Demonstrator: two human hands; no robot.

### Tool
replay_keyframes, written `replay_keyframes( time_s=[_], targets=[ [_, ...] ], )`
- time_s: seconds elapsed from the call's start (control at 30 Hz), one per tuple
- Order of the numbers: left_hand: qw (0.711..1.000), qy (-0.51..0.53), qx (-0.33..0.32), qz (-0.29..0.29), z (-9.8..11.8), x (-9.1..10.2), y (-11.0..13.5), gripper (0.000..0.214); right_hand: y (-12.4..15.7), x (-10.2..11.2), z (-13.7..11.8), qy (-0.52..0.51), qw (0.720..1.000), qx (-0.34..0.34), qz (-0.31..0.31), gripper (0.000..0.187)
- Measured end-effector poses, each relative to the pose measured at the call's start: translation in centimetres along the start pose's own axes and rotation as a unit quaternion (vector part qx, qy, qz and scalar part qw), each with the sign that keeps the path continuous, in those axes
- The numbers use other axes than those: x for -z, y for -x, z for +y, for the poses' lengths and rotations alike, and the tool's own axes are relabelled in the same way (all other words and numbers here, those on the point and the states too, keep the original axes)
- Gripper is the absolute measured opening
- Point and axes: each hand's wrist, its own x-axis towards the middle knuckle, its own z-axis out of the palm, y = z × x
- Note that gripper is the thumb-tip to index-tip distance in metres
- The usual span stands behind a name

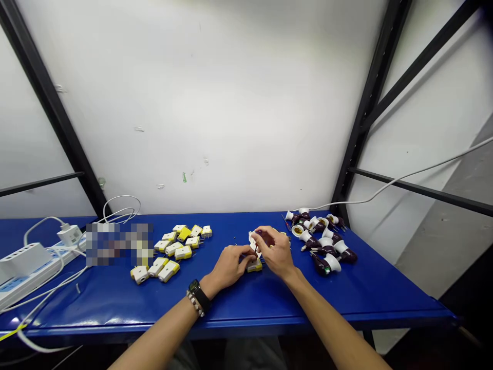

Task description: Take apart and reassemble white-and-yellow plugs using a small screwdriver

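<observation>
On the blue metal worktop [231, 303], a yellow-and-white blocky plastic plug [254, 266] lies at the fingertips, between the hands and just beside both; its long axis is hard to tell under the fingers. The left hand [229, 265] curls at it, its grip unclear; the right hand [275, 252] pinches a slim dark piece [256, 248] upright above. Farther off, loose yellow-and-white plugs [183, 252] lie left, maroon-and-white lamp holders [327, 245] right; no container holds either group.
</observation>
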Motion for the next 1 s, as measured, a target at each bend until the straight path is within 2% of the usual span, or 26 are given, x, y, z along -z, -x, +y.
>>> replay_keyframes(
  time_s=[0.07, 0.2, 0.27, 0.4, 0.47, 0.6, 0.7, 0.87, 1.0],
  targets=[
    [1.0, 0.001, 0.002, 0.001, -0.03, -0.01, 0.02, 0.018, -0.16, 0.01, -0.18, -0.016, 1.0, 0.0, -0.015, 0.022],
    [1.0, 0.024, 0.002, 0.011, -0.26, -0.13, -0.03, 0.016, -0.63, 0.11, -0.52, -0.139, 0.981, -0.053, -0.122, 0.031],
    [0.999, 0.034, 0.0, 0.013, -0.36, -0.2, -0.06, 0.017, -0.65, 0.06, -0.51, -0.178, 0.97, -0.071, -0.147, 0.034],
    [0.999, 0.023, 0.01, 0.027, -0.28, -0.21, -0.07, 0.018, -0.28, -0.21, -0.18, -0.159, 0.982, -0.075, -0.075, 0.03],
    [0.999, 0.02, 0.012, 0.031, -0.08, -0.14, -0.01, 0.017, -0.15, -0.26, -0.08, -0.151, 0.984, -0.073, -0.059, 0.028],
    [0.998, 0.033, -0.02, 0.044, 0.3, -0.11, 0.09, 0.019, -0.21, -0.17, -0.24, -0.157, 0.981, -0.066, -0.097, 0.034],
    [0.996, 0.073, -0.011, 0.056, 0.28, -0.32, 0.01, 0.019, -0.27, -0.21, -0.31, -0.166, 0.976, -0.067, -0.122, 0.034],
    [0.992, 0.11, 0.006, 0.065, 0.16, -0.55, -0.17, 0.014, -0.2, -0.37, -0.26, -0.157, 0.98, -0.073, -0.099, 0.028],
    [0.995, 0.087, -0.011, 0.047, 0.21, -0.51, -0.15, 0.021, -0.19, -0.35, -0.31, -0.169, 0.975, -0.074, -0.121, 0.036]
  ],
)
